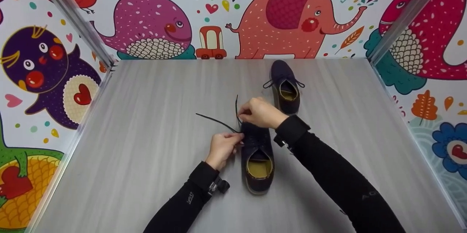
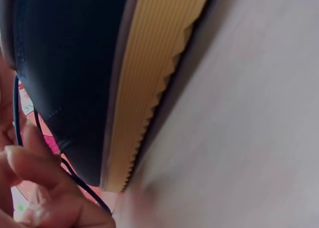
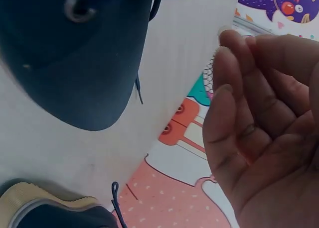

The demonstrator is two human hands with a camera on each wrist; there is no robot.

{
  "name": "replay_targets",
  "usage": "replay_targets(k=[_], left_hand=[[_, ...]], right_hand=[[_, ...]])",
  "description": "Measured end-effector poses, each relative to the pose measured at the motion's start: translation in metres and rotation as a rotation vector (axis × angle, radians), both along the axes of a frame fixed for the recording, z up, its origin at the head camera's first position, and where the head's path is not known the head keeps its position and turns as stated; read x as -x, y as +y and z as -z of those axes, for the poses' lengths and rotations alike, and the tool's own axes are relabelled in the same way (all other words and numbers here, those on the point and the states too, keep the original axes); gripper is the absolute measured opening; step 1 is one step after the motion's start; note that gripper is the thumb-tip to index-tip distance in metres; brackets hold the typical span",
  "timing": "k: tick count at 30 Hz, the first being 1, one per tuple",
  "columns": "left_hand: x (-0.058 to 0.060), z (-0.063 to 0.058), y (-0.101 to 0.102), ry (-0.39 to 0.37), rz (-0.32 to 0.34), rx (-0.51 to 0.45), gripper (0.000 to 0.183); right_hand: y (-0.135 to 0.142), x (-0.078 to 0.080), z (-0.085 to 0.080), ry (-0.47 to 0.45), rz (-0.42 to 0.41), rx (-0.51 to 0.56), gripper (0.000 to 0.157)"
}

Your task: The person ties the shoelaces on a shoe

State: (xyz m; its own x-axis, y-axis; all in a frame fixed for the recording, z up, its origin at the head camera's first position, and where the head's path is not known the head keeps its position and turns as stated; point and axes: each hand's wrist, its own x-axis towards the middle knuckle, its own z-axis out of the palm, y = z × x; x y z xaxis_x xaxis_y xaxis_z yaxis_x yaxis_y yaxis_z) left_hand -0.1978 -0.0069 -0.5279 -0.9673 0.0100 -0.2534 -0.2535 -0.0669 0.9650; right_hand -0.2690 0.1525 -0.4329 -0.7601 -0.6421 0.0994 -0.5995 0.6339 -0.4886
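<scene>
A dark navy shoe [image 1: 257,140] with a tan sole [image 2: 134,83] lies in the middle of the grey surface, toe away from me. My left hand [image 1: 223,147] is at its left side and pinches a dark shoelace [image 1: 215,120] there, thumb against fingertips. The lace's loose end trails out to the left. Over the front of the shoe is my right hand [image 1: 261,112], fingers curled, fingertips right beside the other lace end [image 1: 236,103]. No lace shows between those fingers in the right wrist view; I cannot tell whether they hold it.
The matching navy shoe [image 1: 287,89], its lace in a bow, stands farther back to the right. A wall [image 1: 219,14] with cartoon animals rises along the far edge. Patterned panels with metal-edged corners flank the grey surface [image 1: 146,152].
</scene>
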Motion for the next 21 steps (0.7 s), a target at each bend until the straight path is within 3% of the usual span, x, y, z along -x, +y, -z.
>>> replay_targets(k=[4,7,12,16,21], left_hand=[[0.0,0.0,-0.001,0.014,-0.01,0.023,0.017],[0.001,0.0,-0.001,0.011,-0.008,0.004,0.016],[0.004,-0.005,-0.002,-0.073,0.022,-0.079,0.014],[0.006,-0.007,-0.003,-0.115,0.04,-0.114,0.015],[0.008,-0.008,-0.003,-0.182,0.047,-0.236,0.016]], right_hand=[[0.007,-0.018,-0.003,0.065,-0.005,0.012,0.007],[0.008,-0.033,-0.004,0.066,0.01,0.005,0.006],[0.002,-0.058,0.002,0.039,0.04,-0.005,0.009],[-0.005,-0.073,0.012,0.082,0.121,-0.059,0.018],[-0.01,-0.081,0.021,0.134,0.223,-0.133,0.029]])
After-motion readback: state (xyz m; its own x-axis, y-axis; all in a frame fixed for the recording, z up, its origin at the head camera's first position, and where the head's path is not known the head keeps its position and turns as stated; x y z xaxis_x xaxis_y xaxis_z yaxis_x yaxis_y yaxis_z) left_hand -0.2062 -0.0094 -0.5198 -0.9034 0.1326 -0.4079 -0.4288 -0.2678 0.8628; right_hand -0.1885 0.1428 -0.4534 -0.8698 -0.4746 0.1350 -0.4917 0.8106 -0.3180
